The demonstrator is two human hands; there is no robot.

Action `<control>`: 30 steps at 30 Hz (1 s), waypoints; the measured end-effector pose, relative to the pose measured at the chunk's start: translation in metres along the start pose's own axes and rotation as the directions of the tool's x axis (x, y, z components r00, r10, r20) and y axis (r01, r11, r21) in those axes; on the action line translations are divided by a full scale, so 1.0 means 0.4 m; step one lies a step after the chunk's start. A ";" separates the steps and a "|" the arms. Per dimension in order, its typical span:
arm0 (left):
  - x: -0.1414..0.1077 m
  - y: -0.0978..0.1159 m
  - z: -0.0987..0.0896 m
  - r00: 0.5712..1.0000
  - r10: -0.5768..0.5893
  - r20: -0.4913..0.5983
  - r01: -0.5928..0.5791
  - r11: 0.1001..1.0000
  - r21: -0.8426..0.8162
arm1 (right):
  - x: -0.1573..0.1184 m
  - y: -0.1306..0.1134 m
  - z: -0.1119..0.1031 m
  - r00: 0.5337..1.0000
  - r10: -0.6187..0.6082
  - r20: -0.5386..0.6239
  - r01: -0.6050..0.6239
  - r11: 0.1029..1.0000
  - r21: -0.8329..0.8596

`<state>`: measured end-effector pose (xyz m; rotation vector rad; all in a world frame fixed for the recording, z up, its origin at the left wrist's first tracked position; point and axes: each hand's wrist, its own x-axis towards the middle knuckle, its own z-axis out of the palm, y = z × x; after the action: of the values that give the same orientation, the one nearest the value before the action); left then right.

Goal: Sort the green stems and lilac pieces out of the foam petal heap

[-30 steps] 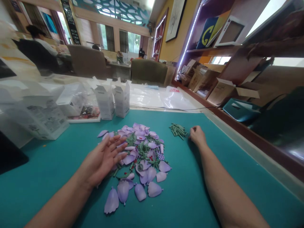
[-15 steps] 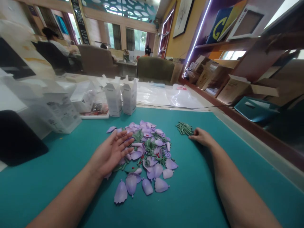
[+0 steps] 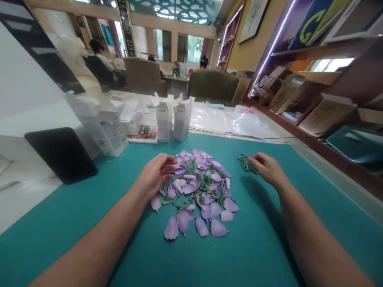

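Right now, the green sticks (image 3: 247,163) lie just left of your right hand (image 3: 267,169), at its fingertips, most slanting from far left to near right. That hand is nearer them than your left hand (image 3: 158,175), which is half open, fingers loosely bent, at the left edge of the purple pieces (image 3: 214,209). Your right fingers are drawn together; you cannot tell whether they grip a stick.
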<state>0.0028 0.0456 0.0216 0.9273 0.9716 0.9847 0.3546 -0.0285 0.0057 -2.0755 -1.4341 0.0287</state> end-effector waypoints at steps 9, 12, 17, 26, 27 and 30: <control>-0.034 -0.063 0.022 0.717 0.319 0.619 -0.684 0.495 0.536 | -0.053 -0.208 0.063 0.871 -0.302 0.388 0.317 0.948 0.025; -0.044 -0.083 0.025 0.637 0.321 0.701 -0.767 0.356 0.534 | -0.065 -0.229 0.093 0.832 -0.310 0.460 0.392 0.915 -0.092; -0.046 -0.093 0.022 0.566 0.209 0.797 -0.824 0.116 0.555 | -0.107 -0.250 0.141 0.798 -0.342 0.496 0.475 0.863 -0.170; -0.037 -0.074 0.024 0.631 0.066 0.773 -0.769 -0.078 0.634 | -0.100 -0.231 0.111 0.820 -0.444 0.361 0.426 0.895 0.135; -0.036 -0.076 0.026 0.644 0.076 0.762 -0.757 -0.085 0.648 | -0.090 -0.222 0.104 0.852 -0.411 0.324 0.395 0.911 0.117; -0.036 -0.094 0.031 0.650 0.085 0.756 -0.744 -0.131 0.655 | -0.073 -0.202 0.096 0.892 -0.351 0.285 0.350 0.935 0.058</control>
<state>0.0197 0.0195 -0.0067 2.8423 0.7506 0.3116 0.2613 -0.0171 0.0046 -1.8308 -1.9697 0.1997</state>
